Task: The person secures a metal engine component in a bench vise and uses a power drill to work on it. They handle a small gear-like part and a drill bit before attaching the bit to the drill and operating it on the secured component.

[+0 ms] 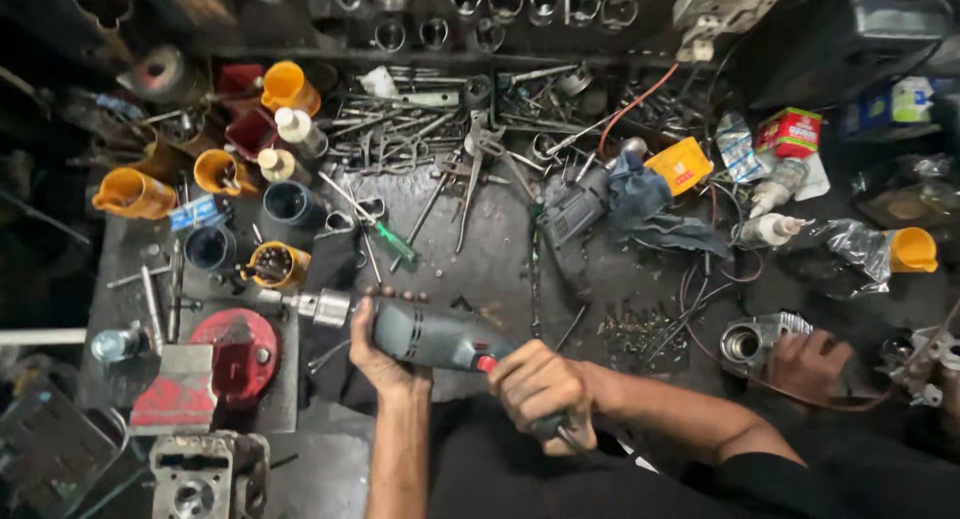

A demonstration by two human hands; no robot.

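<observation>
I hold a grey-green electric drill (435, 337) level over the dark workbench (480, 269), with its silver chuck (327, 307) pointing left. My left hand (383, 357) wraps the drill body from below, just behind the chuck. My right hand (540, 384) is closed around the rear handle, next to the red switch. A red bench vise (235, 354) stands just left of the chuck, apart from it. A second grey drill (568, 219) lies further back on the bench.
Orange and dark cups (222, 171) with bits stand at the back left. Loose pliers, a green-handled screwdriver (392, 241) and metal scraps cover the middle. Another person's hand (812, 364) rests by a metal cylinder part (752, 341) at right. An engine casting (205, 474) sits at the front left.
</observation>
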